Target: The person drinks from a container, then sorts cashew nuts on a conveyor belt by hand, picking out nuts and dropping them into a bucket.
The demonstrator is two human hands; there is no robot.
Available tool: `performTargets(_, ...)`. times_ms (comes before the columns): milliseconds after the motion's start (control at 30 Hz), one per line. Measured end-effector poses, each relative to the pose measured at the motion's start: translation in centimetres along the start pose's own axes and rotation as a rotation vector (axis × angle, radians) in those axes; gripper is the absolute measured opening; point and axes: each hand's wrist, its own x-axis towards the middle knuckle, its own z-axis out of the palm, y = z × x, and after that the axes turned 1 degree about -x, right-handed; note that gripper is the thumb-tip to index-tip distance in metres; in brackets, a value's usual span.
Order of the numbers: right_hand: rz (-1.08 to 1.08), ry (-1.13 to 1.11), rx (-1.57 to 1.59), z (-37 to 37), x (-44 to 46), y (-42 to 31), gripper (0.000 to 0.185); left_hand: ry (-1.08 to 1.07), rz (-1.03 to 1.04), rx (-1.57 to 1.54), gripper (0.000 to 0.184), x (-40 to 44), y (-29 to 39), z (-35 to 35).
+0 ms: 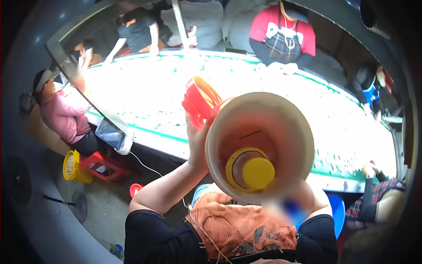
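Observation:
A wide round container [215,145] with a pale rim fills the middle of the view, close to the camera. Its inside is reddish, and a round yellow-capped piece [258,174] sits low within it. My left hand [198,136] is raised at the container's left side, partly hidden behind it. Those fingers are closed around a red ribbed plastic piece [201,99] beside the rim. Near the container's lower right edge, my right hand [281,200] is smeared by blur. A blue patch [293,211] shows at that hand; its kind cannot be made out.
A brightly lit table [154,132] with green edging and many small scattered pieces lies ahead. Several people sit or stand around it. At left are a yellow bucket [81,171] of pale pieces and a red crate [103,167]. A blue tub [337,211] stands at right.

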Motion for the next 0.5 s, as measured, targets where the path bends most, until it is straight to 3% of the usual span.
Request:
performTargets(267,0.048,0.099,0.089,-1.8,-7.6,0.5,0.086,0.097,-0.312,-0.258,0.066,-7.4,-8.1,-0.1)
performTargets(500,0.121,0.047,0.140,-2.4,-9.7,-0.5,0.088,0.065,-0.310,-0.096,0.079,-8.2,-5.6,3.6)
